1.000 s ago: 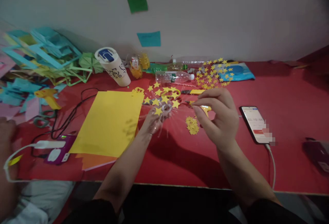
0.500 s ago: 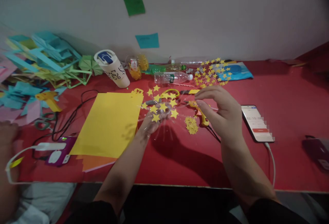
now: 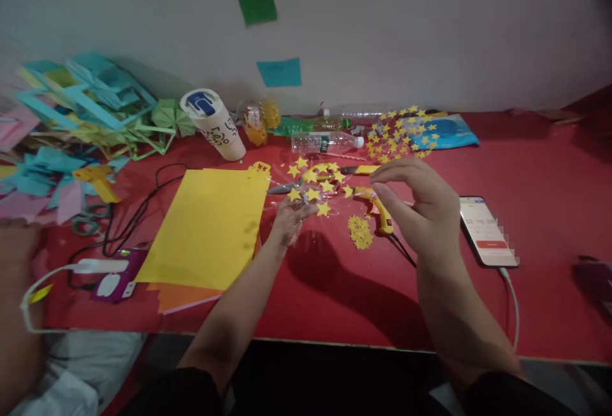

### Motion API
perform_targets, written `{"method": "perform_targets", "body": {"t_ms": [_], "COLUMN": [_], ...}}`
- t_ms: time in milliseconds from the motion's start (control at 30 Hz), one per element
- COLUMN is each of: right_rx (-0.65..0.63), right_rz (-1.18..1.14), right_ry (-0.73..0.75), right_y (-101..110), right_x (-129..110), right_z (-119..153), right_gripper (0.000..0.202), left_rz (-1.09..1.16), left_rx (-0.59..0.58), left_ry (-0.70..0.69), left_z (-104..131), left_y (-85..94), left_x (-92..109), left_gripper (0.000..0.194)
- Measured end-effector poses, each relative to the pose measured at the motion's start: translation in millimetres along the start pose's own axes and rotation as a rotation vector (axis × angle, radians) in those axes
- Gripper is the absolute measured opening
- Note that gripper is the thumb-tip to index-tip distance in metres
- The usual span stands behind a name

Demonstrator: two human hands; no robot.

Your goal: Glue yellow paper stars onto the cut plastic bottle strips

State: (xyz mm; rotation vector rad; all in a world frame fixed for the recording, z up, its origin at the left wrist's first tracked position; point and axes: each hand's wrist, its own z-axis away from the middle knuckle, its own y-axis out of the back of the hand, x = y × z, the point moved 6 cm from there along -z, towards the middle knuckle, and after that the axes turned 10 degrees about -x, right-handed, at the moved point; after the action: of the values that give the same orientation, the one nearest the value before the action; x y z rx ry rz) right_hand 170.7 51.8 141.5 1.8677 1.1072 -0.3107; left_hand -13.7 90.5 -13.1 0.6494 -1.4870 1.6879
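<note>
My left hand (image 3: 289,215) holds a clear plastic piece with thin spread strips, tipped with yellow stars (image 3: 312,194), above the red table (image 3: 335,301). To its right, my right hand (image 3: 415,202) is raised with thumb and index fingertips close together; whatever they pinch is too small to make out. Beneath and left of that hand lies a yellow glue gun (image 3: 380,212), beside a small pile of yellow stars (image 3: 360,232). Scissors and a yellow cutter (image 3: 366,170) lie behind the starred piece.
Yellow sheets (image 3: 205,225) lie at left, near a cup (image 3: 215,126), a second glue gun (image 3: 98,180) and a purple power bank (image 3: 115,279). Bottles (image 3: 325,143) and another starred piece (image 3: 401,132) are behind. A phone (image 3: 488,231) lies right. Another person's arm (image 3: 19,301) rests far left.
The view has shifted slightly. My left hand has turned the starred piece a little and brought it nearer my right hand, whose pinched pose is much the same.
</note>
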Motion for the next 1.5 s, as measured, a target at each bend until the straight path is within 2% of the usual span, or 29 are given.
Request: {"method": "perform_targets", "body": {"t_ms": [100,267,500,600,733,833,1167,1333,1400,1500], "right_rx": [0.0,0.004,-0.036,-0.11,-0.277,-0.322,-0.27,-0.159,-0.126,-0.149], "right_rz": [-0.001,0.036,0.114,0.15,0.279,0.345,0.298,0.222,0.197,0.135], "right_ry": [-0.003,0.01,0.11,0.212,0.318,0.356,0.39,0.38,0.361,0.294], "right_y": [-1,-1,-5,-13,-33,-44,-51,-47,-47,-52], "right_x": [1,-2,-20,-27,-30,-30,-30,-31,-31,-31], "right_z": [0,1,5,6,10,13,12,14,15,15], "right_gripper": [0.011,0.009,0.009,0.012,0.014,0.017,0.017,0.015,0.015,0.015], "left_rz": [-0.004,-0.018,-0.062,-0.047,-0.043,-0.017,0.029,0.024,0.02,0.019], "left_rx": [-0.028,-0.083,-0.117,-0.085,-0.06,-0.041,-0.034,-0.028,-0.036,-0.045], "left_ry": [-0.015,-0.041,-0.119,-0.137,-0.152,-0.152,-0.138,-0.103,-0.087,-0.066], "left_z": [-4,-4,-4,-4,-3,-3,-1,0,1,3], "left_y": [-1.2,-4.3,-5.2,-4.2,-4.6,-4.4,-5.9,-10.2,-12.7,-13.6], "left_x": [0,2,5,5,6,7,7,1,0,-1], "left_gripper": [0.05,0.042,0.037,0.035,0.034,0.036,0.038,0.044,0.045,0.042]}}
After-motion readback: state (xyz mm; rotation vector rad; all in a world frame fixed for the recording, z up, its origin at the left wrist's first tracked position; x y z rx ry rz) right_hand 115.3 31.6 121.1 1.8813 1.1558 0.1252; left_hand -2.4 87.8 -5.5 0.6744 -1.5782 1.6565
